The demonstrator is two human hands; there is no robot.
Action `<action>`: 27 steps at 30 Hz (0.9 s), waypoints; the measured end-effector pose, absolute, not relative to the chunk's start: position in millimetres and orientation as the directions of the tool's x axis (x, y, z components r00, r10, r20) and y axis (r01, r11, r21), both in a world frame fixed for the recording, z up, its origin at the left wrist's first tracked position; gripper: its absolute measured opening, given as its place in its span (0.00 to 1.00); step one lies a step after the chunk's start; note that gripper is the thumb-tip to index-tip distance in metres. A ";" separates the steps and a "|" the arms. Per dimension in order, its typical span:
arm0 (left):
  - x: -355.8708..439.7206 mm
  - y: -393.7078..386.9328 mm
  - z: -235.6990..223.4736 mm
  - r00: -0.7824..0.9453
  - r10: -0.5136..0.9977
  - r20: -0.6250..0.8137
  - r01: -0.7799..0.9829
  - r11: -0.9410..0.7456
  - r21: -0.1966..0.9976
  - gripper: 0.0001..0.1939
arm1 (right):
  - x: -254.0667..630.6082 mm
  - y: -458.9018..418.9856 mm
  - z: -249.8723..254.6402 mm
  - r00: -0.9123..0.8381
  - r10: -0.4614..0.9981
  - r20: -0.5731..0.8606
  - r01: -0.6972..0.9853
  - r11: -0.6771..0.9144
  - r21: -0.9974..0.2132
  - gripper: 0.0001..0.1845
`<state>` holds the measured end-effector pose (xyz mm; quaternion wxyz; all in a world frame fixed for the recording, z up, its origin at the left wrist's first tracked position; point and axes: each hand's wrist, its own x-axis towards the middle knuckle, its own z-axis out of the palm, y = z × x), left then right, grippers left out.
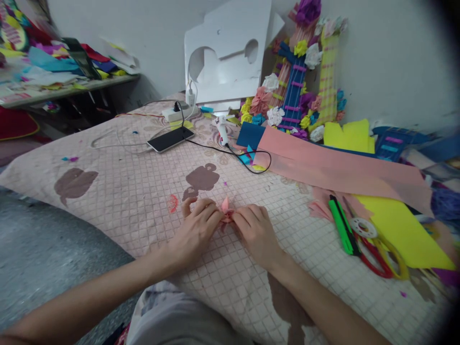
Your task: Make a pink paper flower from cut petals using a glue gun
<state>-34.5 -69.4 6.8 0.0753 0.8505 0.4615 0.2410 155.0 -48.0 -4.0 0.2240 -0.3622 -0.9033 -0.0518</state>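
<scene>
One small pink flower (226, 207), probably of paper, is held over the table (118, 187), toward the edge nearest to the person. It is pinched from one side by the fingertips of the left hand (201, 223) and from the other side by those of the right hand (256, 232); how firmly it is pressed cannot be told. By its look, the flower should be felt as very light, soft and hardly slippery, but its thin petals may be easily creased or torn. It is best taken at the gathered middle, so that the pointed tips are left uncrushed.
</scene>
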 end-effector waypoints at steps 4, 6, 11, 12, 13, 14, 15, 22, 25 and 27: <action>-34.7 -68.9 4.3 0.472 0.817 0.330 0.754 -0.568 0.330 0.11 | 155.1 -48.2 -4.0 -0.613 0.619 0.490 0.668 0.738 -0.096 0.07; -34.4 -68.7 3.2 0.471 0.819 0.329 0.758 -0.566 0.323 0.10 | 155.3 -48.0 -3.8 -0.610 0.620 0.494 0.666 0.738 -0.105 0.06; -33.0 -68.1 4.1 0.437 0.815 0.381 0.770 -0.558 0.310 0.09 | 155.7 -47.4 -2.0 -0.614 0.617 0.493 0.661 0.743 -0.106 0.06; -32.5 -68.0 4.7 0.433 0.811 0.393 0.770 -0.560 0.307 0.09 | 155.7 -48.2 -0.6 -0.599 0.618 0.509 0.666 0.738 -0.111 0.06; -32.0 -68.1 5.2 0.429 0.807 0.407 0.769 -0.562 0.304 0.10 | 155.5 -49.5 1.1 -0.580 0.620 0.529 0.672 0.731 -0.119 0.06; -31.4 -68.2 5.7 0.421 0.803 0.421 0.770 -0.562 0.302 0.09 | 155.2 -51.5 3.1 -0.558 0.626 0.545 0.679 0.722 -0.133 0.07; -30.8 -68.5 6.2 0.409 0.801 0.437 0.772 -0.559 0.303 0.09 | 154.7 -54.1 4.9 -0.536 0.636 0.556 0.685 0.712 -0.154 0.07; -26.5 -71.2 9.8 0.385 0.806 0.450 0.758 -0.554 0.344 0.07 | 147.5 -69.8 4.5 -0.477 0.740 0.474 0.727 0.635 -0.260 0.08; -25.6 -70.8 10.2 0.369 0.809 0.458 0.762 -0.545 0.349 0.08 | 146.8 -70.1 0.8 -0.490 0.730 0.477 0.744 0.635 -0.208 0.08; -25.4 -70.1 9.8 0.360 0.811 0.461 0.769 -0.538 0.346 0.09 | 147.5 -70.2 -1.9 -0.544 0.687 0.482 0.724 0.674 -0.144 0.09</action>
